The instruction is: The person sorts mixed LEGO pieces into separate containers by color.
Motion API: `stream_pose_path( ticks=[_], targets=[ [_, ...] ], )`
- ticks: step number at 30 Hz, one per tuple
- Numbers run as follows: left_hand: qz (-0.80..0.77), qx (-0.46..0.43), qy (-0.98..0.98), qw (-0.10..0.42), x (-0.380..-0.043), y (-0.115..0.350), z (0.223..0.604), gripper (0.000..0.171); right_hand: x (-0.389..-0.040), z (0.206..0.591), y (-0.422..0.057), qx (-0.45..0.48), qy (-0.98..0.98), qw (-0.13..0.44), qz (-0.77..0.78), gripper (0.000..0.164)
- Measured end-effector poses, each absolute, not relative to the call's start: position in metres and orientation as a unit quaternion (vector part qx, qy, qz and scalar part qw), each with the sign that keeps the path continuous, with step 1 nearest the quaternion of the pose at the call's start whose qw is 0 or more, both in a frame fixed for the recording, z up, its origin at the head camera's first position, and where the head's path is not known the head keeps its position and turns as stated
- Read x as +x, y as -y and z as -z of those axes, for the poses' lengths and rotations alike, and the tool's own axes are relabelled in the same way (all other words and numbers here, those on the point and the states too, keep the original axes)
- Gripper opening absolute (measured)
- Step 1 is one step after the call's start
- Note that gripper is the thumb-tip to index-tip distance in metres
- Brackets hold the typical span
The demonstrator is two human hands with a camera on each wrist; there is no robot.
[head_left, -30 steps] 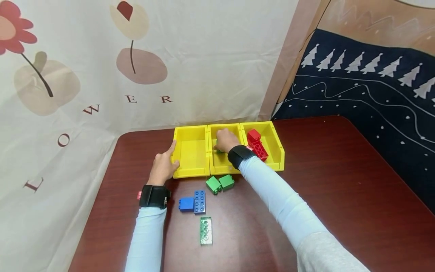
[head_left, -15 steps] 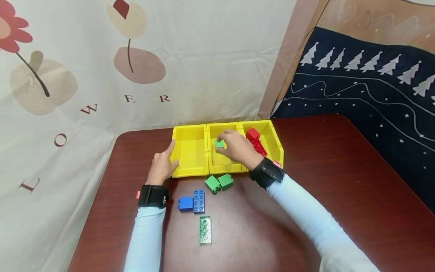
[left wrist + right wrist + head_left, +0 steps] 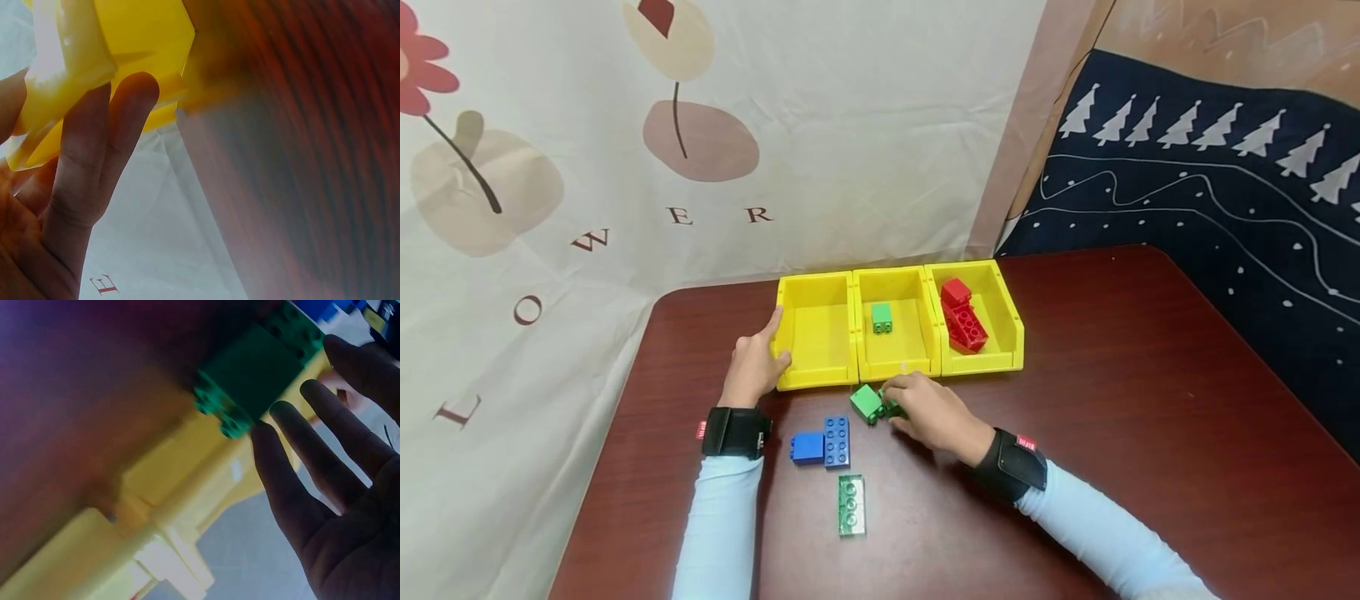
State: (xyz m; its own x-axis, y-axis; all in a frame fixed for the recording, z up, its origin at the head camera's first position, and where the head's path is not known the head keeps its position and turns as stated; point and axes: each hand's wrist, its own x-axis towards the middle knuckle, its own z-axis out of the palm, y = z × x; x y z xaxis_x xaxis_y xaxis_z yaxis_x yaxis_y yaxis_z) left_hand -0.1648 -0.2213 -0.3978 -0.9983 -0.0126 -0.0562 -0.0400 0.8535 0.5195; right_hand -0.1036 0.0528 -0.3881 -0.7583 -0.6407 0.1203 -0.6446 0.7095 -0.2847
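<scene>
My left hand [image 3: 751, 367] holds the left side wall of the left yellow bin [image 3: 816, 379], with the thumb and fingers on either side of it in the left wrist view. My right hand [image 3: 942, 419] is at a green building block [image 3: 892, 410] in front of the middle bin and partly hides it. In the right wrist view its fingers are spread, and one fingertip meets or nearly meets the green block's edge. Another green block [image 3: 867, 403] lies just left of it. One light green block [image 3: 882, 318] sits in the middle bin.
Red blocks [image 3: 964, 325] lie in the right yellow bin [image 3: 1012, 358]. Nearer on the brown table [image 3: 1112, 375] are a blue block [image 3: 807, 448], a studded blue block [image 3: 837, 442] beside it and a clear green block [image 3: 852, 505]. A printed cloth [image 3: 850, 150] hangs behind.
My right hand has left the light green block in the middle bin and come back toward me to the green blocks on the table. My left hand stays at the left bin.
</scene>
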Motion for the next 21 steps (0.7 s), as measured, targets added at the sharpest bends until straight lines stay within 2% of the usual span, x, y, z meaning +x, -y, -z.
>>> stream_pose_path(
  ticks=[3, 9, 21],
  targets=[
    [-0.269, -0.011, -0.963, 0.024, -0.165, 0.221, 0.399, 0.078, -0.101, 0.396, -0.056, 0.348, 0.926, 0.029, -0.144, 0.014],
    [-0.261, -0.006, -0.965, 0.024, -0.166, 0.221, 0.399, 0.079, -0.099, 0.404, -0.058, 0.349, 0.923, 0.071, -0.148, 0.012],
    [-0.276, -0.012, -0.961, 0.026, -0.165, 0.221, 0.396, 0.078, -0.103, 0.406, -0.06, 0.345, 0.921, 0.085, -0.157, 0.017]
  ],
)
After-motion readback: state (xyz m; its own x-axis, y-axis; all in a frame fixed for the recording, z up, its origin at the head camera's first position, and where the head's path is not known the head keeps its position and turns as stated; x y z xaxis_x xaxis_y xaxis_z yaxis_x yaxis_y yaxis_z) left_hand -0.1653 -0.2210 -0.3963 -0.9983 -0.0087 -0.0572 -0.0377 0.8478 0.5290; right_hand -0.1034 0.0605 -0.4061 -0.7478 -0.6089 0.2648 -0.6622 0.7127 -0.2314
